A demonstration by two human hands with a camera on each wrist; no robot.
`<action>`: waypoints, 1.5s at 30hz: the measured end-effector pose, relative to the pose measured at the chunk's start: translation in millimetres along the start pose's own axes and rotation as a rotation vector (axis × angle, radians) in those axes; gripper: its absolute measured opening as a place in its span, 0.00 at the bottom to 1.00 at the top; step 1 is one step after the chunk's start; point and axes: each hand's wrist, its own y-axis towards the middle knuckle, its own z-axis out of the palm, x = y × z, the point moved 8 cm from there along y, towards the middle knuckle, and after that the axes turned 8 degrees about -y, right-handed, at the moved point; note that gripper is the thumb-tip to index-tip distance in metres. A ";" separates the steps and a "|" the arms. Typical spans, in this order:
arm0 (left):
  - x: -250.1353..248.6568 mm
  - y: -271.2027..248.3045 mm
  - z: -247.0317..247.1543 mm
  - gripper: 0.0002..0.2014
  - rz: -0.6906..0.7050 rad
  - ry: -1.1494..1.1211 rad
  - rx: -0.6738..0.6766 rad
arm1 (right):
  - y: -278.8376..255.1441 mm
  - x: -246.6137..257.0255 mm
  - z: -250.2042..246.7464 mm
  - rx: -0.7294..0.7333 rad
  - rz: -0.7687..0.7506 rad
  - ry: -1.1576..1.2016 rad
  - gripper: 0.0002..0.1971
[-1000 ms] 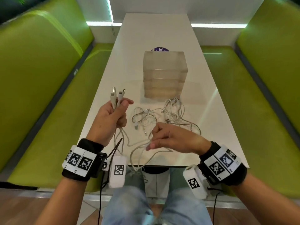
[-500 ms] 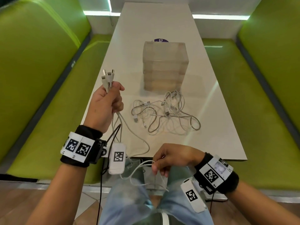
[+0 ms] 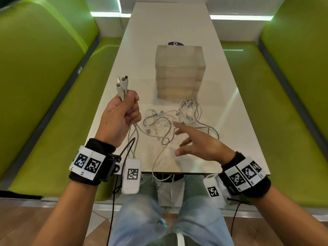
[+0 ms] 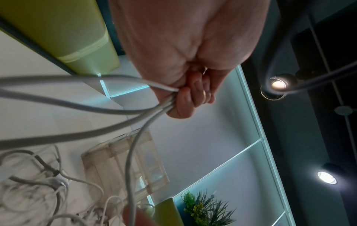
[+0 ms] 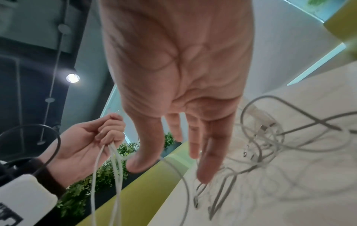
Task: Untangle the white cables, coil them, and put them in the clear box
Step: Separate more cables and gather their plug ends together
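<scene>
The left hand (image 3: 120,119) is fisted around a bundle of white cables (image 3: 122,87); their plug ends stick up and away toward 12 o'clock, the cords dropping from the fist toward 6 o'clock past the table (image 3: 230,121) edge. The right hand (image 3: 198,144) hovers with fingers spread and straight, holding nothing, pointing toward 11 o'clock over the tangled cable pile (image 3: 179,121), which sprawls mostly sideways, 9 to 3 o'clock. The clear box (image 3: 179,68) stands at 12 o'clock just beyond the pile
</scene>
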 end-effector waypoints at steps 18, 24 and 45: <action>18.5 -14.7 -15.4 0.13 -0.083 0.040 -0.114 | 95.4 18.0 38.7 -0.102 0.048 -0.553 0.17; 16.4 -15.4 -23.0 0.13 -0.075 0.057 -0.133 | 101.5 13.7 33.8 -0.254 0.031 -0.712 0.12; 16.2 -21.6 -13.6 0.13 -0.057 0.109 -0.116 | 122.6 22.5 11.4 -0.212 0.056 -0.744 0.13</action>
